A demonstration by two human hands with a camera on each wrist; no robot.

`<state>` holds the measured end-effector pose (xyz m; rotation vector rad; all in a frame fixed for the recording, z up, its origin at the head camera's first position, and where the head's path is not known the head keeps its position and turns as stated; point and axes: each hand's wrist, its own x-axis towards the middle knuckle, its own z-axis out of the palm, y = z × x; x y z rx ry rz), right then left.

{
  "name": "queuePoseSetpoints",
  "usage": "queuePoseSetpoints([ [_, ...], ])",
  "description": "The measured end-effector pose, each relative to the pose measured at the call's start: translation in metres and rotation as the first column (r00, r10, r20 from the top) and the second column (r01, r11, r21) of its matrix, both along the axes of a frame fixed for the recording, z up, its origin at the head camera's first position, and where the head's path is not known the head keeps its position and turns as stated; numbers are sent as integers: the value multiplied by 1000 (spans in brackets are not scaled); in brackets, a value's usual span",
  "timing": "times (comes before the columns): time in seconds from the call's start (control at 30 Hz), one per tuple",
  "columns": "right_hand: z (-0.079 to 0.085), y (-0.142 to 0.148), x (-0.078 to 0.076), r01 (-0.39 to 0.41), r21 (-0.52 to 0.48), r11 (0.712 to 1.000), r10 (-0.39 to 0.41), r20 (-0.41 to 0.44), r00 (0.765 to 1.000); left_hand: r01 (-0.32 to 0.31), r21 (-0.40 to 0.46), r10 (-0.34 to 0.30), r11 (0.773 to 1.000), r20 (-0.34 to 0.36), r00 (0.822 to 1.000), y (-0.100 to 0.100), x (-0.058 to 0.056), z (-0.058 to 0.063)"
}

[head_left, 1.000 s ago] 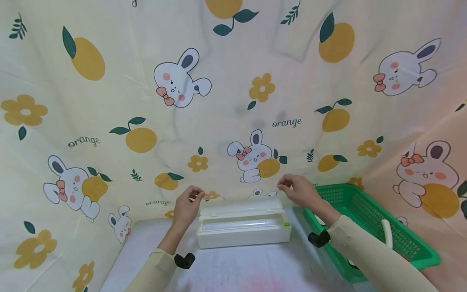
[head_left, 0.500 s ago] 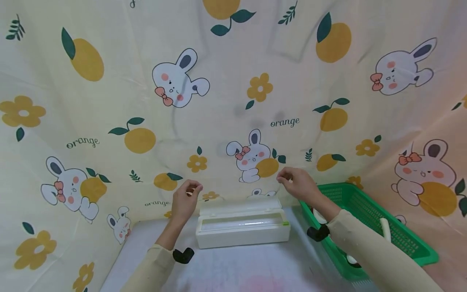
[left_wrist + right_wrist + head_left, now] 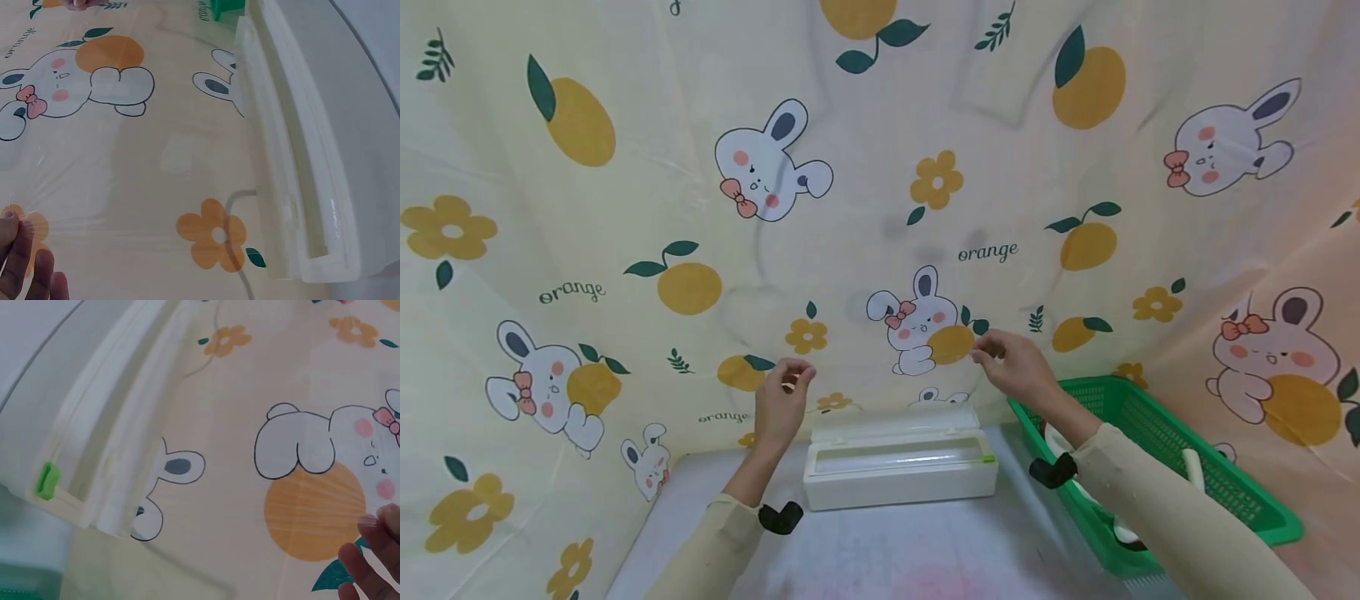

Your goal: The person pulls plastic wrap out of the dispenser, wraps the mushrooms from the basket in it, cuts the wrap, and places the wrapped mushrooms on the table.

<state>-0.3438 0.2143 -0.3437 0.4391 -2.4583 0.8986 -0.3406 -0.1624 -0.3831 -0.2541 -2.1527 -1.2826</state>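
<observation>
A white cling film dispenser (image 3: 901,483) lies on the table with its lid (image 3: 895,423) raised at the back. A clear sheet of plastic wrap (image 3: 69,169) stretches up from it, seen by its faint creases and sheen in the wrist views. My left hand (image 3: 780,404) pinches one corner of the sheet between thumb and fingers, above the dispenser's left end. Above the right end, my right hand (image 3: 1017,367) pinches the other corner, where creases fan out from the fingertips (image 3: 369,522). A small green slider (image 3: 47,481) sits at the dispenser's right end.
A green plastic basket (image 3: 1262,500) stands on the right, partly behind my right forearm. A white curved handle (image 3: 1193,471) and other white items show inside it. A cloth (image 3: 850,208) printed with rabbits and oranges hangs behind the table (image 3: 880,550).
Both hands have risen a little, drawing the plastic wrap higher above the dispenser. The dispenser and basket stay in place.
</observation>
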Motion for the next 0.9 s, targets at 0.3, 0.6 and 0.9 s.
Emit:
queuePoseSetpoints([
  [0.3, 6, -1, 2, 1, -39, 999, -4, -70, 998, 13, 10, -13, 1000, -23, 1000, 0, 1, 16],
  [0.6, 18, -2, 4, -6, -59, 998, 1, -98, 995, 28, 54, -27, 998, -27, 999, -1, 4, 27],
  [0.9, 25, -6, 10, -30, -83, 996, 19, -133, 991, 88, 106, -83, 991, -50, 995, -7, 7, 32],
])
